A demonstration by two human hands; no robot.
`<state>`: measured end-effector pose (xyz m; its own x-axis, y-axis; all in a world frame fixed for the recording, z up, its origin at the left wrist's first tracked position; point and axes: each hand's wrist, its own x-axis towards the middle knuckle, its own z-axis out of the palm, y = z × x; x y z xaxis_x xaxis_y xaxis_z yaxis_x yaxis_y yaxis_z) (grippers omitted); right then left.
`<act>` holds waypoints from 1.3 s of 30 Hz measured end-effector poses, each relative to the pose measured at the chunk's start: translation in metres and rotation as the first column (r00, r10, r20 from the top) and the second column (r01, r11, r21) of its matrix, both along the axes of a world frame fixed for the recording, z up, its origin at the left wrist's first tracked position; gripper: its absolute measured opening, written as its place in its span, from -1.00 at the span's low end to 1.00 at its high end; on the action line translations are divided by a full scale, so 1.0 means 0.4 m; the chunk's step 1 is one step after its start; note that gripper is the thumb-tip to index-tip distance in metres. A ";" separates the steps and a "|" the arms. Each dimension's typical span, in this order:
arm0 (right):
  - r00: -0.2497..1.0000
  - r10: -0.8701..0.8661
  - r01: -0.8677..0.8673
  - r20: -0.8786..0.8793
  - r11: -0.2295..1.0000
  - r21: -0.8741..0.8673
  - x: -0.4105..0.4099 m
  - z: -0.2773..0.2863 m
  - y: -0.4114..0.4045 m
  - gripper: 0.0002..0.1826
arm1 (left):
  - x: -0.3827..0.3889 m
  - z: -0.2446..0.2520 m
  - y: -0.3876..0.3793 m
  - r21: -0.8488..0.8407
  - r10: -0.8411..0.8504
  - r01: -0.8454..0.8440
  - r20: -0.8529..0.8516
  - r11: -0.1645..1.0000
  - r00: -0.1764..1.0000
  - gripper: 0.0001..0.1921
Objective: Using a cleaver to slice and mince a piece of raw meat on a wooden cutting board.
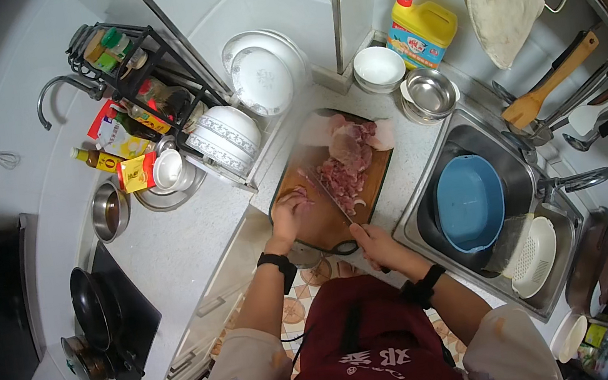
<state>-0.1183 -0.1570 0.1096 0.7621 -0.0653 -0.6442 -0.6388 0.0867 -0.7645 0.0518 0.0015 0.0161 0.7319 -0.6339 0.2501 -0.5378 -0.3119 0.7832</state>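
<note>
On the wooden cutting board lies raw meat, a larger piece at the far end and a heap of chopped meat nearer me. My right hand grips the handle of a kitchen knife. Its blade slants away to the left, along the left side of the chopped heap. Over the board's left edge is my left hand, fingers curled, left of the blade and apart from the heap. Pinkish bits show at its fingertips; whether it pinches a piece of meat is unclear.
Right of the board is a steel sink with a blue basin and a white strainer. Bowls and plates stand in a rack behind left. A yellow detergent bottle stands behind right. A wok is far left.
</note>
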 end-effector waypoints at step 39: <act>0.998 0.067 -0.067 0.002 0.997 -0.039 0.028 -0.064 0.080 -0.44 | 0.038 0.035 -0.021 0.235 -0.078 0.070 0.026 0.969 0.997 -0.79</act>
